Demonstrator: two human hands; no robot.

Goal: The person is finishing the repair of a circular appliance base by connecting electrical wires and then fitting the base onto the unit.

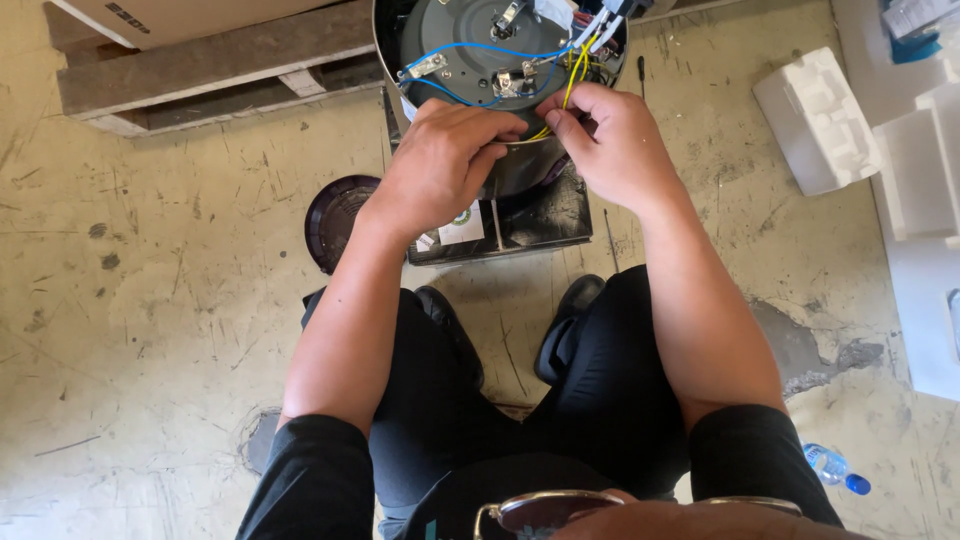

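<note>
**Both hands on the wiring of an upturned appliance**

At twelve o'clock in the head view, both hands meet over the open underside of a round appliance (500, 40). The right hand (615, 140) has thumb and forefinger pinched shut on the yellow wires (575, 75), which run up from the fingertips toward a cluster of connectors at the appliance's one o'clock edge. The left hand (445, 165) curls in from the nine o'clock side, its fingers closed toward the right hand's; it seems to grip the same bundle or the rim beneath it, but the knuckles hide the contact. Holding the wires taut between two close hands keeps them clear of the blue wires (470, 50), which loop across the grey base plate.

The appliance rests bottom-up on a dark box (530, 225), which lifts it toward the seated person's reach. A round dark lid (335, 215) lies on the floor at the box's nine o'clock side. Wooden planks (210, 70) lie at ten o'clock, white foam packing blocks (820, 120) at two o'clock, and a plastic bottle (835, 468) at four o'clock near the right elbow.
</note>
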